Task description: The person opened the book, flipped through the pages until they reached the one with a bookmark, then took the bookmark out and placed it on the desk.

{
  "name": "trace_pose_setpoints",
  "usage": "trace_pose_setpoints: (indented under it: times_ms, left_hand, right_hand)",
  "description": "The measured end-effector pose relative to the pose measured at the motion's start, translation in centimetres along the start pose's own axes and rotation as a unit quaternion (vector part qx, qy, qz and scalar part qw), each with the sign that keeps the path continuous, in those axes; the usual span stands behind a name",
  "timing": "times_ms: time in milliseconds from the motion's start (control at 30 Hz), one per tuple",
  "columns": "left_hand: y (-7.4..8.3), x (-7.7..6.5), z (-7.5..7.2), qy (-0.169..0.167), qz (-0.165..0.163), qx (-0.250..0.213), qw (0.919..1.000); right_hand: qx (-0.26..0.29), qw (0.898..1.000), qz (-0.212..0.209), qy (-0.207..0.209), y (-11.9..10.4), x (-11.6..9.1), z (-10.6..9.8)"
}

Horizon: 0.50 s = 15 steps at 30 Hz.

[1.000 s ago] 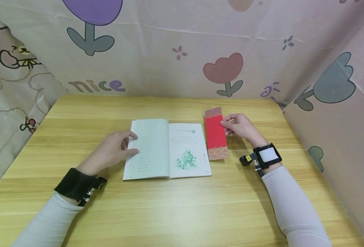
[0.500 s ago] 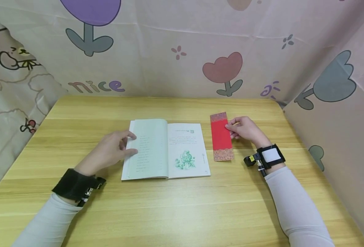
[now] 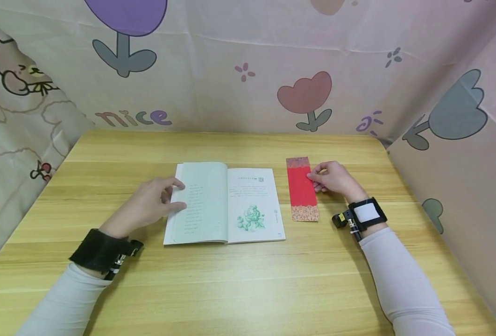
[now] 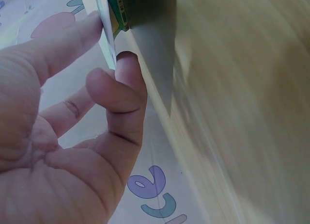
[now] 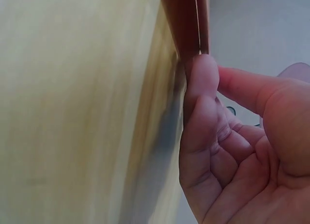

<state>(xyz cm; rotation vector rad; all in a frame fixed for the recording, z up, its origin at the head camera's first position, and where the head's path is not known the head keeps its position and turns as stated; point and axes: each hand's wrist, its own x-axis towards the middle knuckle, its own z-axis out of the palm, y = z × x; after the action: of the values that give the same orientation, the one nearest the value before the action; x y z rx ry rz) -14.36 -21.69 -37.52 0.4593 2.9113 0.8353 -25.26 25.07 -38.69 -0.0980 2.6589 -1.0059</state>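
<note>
An open book (image 3: 256, 205) lies on the wooden table, with a pale green left page and a green flower drawing on its right page. My left hand (image 3: 149, 205) grips the book's left edge. In the left wrist view, the thumb (image 4: 89, 32) presses the page while a fingertip (image 4: 128, 64) sits under the cover. To the book's right, apart from it, is a long red envelope (image 3: 301, 189) with patterned ends. My right hand (image 3: 334, 178) pinches its right edge between thumb and fingers. From the right wrist view, the envelope (image 5: 186, 20) shows two thin layers.
The wooden table (image 3: 239, 284) reaches back to a printed curtain (image 3: 214, 88) with flowers and the word "nice". Curtain also hangs at both sides. Each wrist wears a black strap with a small camera (image 3: 339, 219).
The red envelope has moved right and slightly nearer in my right hand, away from the book's right edge. My left hand keeps its hold on the book.
</note>
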Motion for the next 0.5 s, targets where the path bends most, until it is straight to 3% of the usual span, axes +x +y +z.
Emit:
trace_pose_setpoints:
  times_ms: [500]
  left_hand:
    - [-0.06, 0.03, -0.07, 0.003, 0.005, 0.004, 1.0000]
  right_hand:
    - [0.006, 1.000, 0.009, 0.008, 0.03, -0.25, 0.39]
